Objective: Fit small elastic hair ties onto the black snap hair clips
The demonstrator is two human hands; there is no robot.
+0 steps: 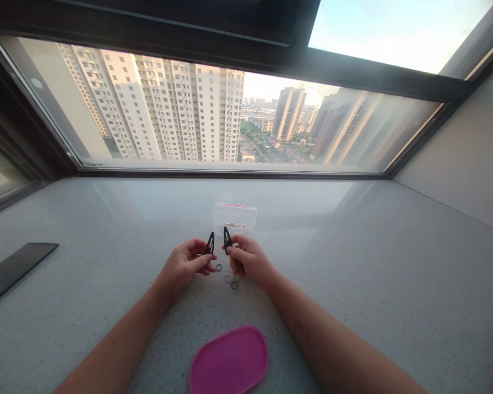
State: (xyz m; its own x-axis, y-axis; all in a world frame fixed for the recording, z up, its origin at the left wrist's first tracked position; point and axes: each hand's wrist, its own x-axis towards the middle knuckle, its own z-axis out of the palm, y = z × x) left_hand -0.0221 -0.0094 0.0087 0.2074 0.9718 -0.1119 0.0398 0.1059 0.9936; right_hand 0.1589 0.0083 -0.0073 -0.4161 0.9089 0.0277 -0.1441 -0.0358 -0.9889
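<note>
Your left hand pinches one black hair clip between thumb and fingers; your right hand pinches a second black clip. Both clips are held upright, near each other but apart, above the middle of the sill. Just beyond, towards the sill's far edge, a clear box with thin sticks inside is partly covered by your right hand. Small rings lie below your hands. Nearer you, a pink lid lies between your forearms; a dark tablet lies towards the sill's left edge.
</note>
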